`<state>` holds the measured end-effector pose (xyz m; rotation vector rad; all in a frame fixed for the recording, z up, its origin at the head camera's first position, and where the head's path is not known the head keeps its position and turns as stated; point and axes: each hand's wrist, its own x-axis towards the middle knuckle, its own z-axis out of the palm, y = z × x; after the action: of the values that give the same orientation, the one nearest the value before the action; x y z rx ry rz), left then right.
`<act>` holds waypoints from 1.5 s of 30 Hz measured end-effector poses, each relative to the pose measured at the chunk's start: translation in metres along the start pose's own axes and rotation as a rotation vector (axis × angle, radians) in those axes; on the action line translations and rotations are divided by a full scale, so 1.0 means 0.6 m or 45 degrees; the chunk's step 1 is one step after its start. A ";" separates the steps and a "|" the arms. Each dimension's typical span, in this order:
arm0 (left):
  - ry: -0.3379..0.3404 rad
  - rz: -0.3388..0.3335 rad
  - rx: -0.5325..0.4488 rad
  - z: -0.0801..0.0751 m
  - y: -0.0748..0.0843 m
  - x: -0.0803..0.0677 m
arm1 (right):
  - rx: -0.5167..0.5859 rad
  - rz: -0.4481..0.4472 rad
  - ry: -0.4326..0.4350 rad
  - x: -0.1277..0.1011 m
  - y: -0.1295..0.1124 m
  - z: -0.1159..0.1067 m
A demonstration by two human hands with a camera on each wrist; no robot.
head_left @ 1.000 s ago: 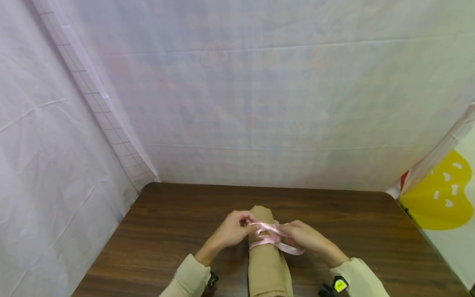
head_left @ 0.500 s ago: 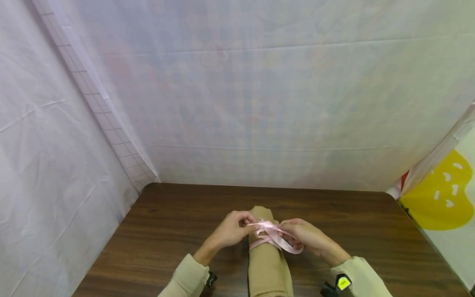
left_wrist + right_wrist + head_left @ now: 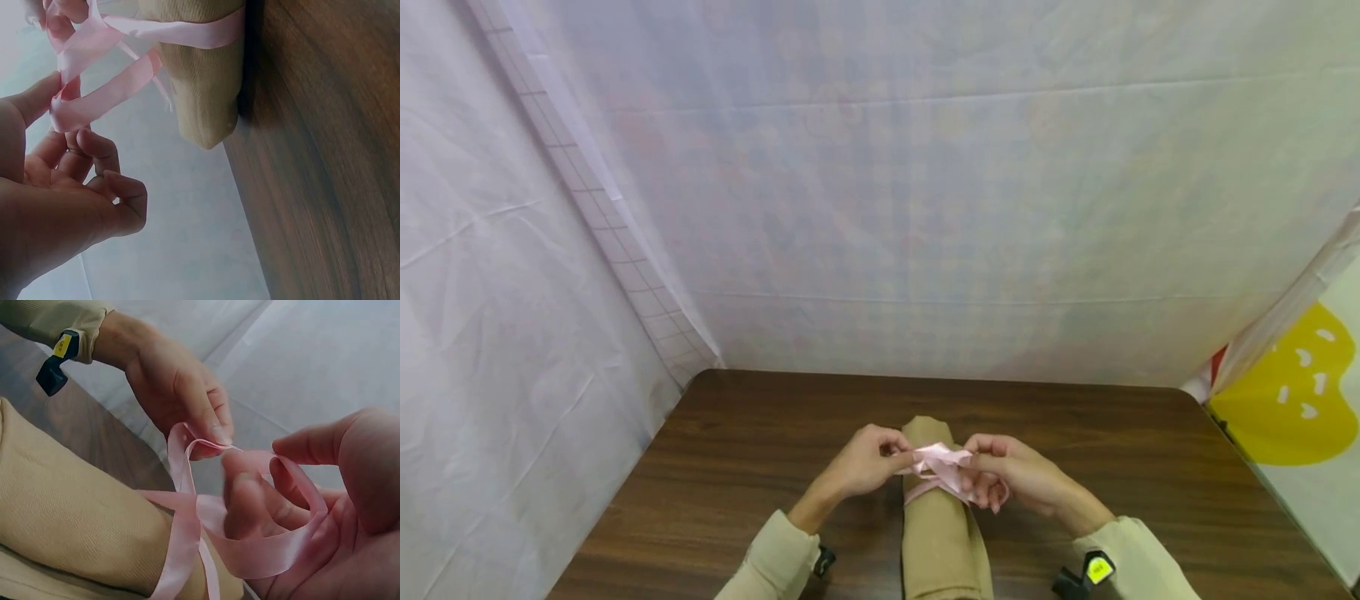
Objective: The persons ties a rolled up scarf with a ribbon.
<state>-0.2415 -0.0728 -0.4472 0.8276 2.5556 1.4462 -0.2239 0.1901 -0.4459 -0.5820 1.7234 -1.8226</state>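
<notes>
The right hand (image 3: pixel 1011 479) is moving left and slightly farther up the tan fabric roll (image 3: pixel 942 533), closing toward the left hand (image 3: pixel 867 462) above the roll. The pink ribbon (image 3: pixel 942 468) is gathering into a compact bunch between the two hands; the long loop that was trailing toward the near right a second ago is being drawn in under the right hand's fingers (image 3: pixel 988 492).

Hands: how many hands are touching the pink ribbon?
2. The left hand pinches the ribbon on the left of the tan roll; the right hand holds a loop on the right.
</notes>
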 end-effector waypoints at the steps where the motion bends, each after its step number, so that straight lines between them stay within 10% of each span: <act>1: -0.008 -0.005 0.008 -0.001 0.000 0.000 | -0.019 0.008 0.000 -0.001 -0.001 -0.001; 22: -0.055 -0.036 0.030 -0.021 0.000 -0.008 | -0.529 0.031 0.136 -0.031 -0.037 -0.032; 45: -0.080 -0.016 -0.104 -0.052 -0.011 -0.021 | -0.622 -0.083 0.076 -0.039 -0.029 -0.054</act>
<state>-0.2439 -0.1058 -0.4381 0.8292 2.4347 1.4857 -0.2291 0.2301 -0.4295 -0.7884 2.2311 -1.4685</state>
